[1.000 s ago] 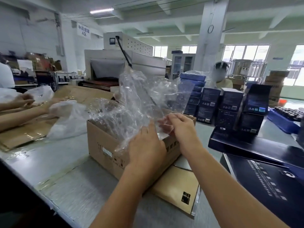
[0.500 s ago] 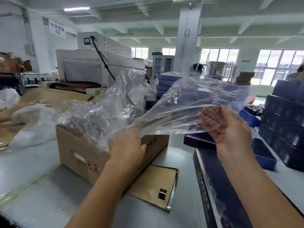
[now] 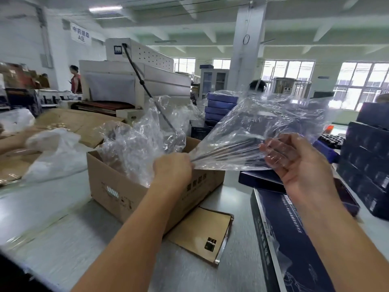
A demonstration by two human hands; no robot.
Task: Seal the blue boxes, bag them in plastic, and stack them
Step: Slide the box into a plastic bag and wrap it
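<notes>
We log bright daylight from blown-out tall paned windows point(image 3: 355, 85) and a white ceiling tube lamp point(image 3: 105, 9). Glare streaks the clear crinkled plastic bag point(image 3: 263, 131); edges bend.

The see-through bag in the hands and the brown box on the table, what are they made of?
The bag looks like thin, glossy, clear plastic film: it crinkles, catches the light, and the fingers of the right hand show through it. The brown box looks like matte cardboard: dull tan walls with printed marks and a flap folded out onto the table. Its thickness is hard to judge.
</notes>
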